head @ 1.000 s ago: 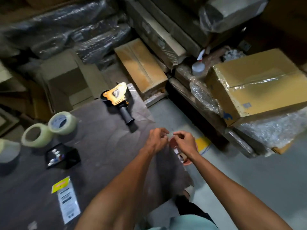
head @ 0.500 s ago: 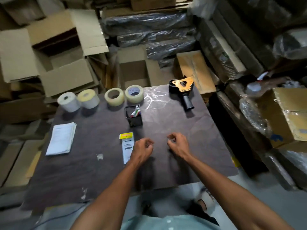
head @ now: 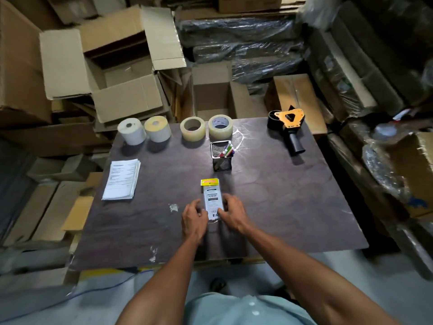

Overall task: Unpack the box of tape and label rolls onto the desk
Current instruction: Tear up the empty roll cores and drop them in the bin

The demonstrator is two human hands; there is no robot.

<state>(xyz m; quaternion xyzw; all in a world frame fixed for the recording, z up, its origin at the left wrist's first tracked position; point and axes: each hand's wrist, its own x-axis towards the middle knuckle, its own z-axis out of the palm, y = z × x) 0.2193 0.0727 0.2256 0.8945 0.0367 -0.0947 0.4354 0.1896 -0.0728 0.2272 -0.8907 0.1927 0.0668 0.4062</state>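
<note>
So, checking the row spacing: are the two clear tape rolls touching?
Apart. The head view shows dark desk between the left tape roll and the right tape roll.

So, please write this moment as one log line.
hands: left hand and right hand grasp packet sides | packet: flat on desk | rolls: four at far edge

Dark brown bench (head: 293, 207), worn top with pale scuffs. Far edge, left to right: white label roll (head: 131, 131), yellowish label roll (head: 157, 128), two clear tape rolls (head: 192, 128) (head: 220, 126), orange-black tape dispenser (head: 288, 125) lying with handle toward the near side. Mesh pen cup (head: 221, 156) stands just before the tape rolls. Paper stack (head: 121, 179) at left. Flat packet with yellow header (head: 211, 198) near the middle.
</note>
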